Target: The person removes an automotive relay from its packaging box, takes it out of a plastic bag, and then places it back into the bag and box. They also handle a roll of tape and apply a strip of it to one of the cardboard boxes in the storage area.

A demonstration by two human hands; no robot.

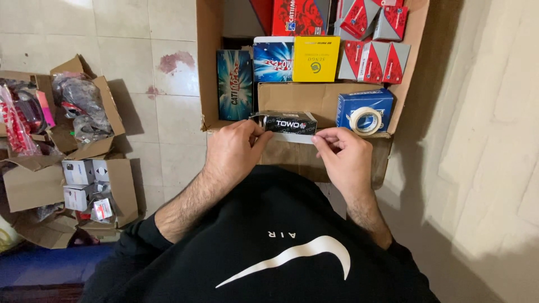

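Black box (pixel 287 123), small and oblong, sits at the near edge of the big carton (pixel 209 67), held between both hands just in front of the person's chest. Left hand (pixel 236 148) pinches its left end, where a flap looks partly open; right hand (pixel 342 152) has thumb and fingertips closed on a pale strip along its lower right edge, whether tape or a flap I cannot tell. It looks like thin printed card: probably light, stiff along the edges, easy to dent on the faces, so the ends and corners seem the safest places to grip. Inside the carton stand a dark blue box (pixel 234 84), a yellow box (pixel 316 59), several red-and-grey boxes (pixel 373 60) and a blue box (pixel 365 106) with a tape roll (pixel 365 120) lying against it. On the tiled floor to the left, open cartons (pixel 33 185) hold small white boxes (pixel 78 172) and bagged parts (pixel 84 104).
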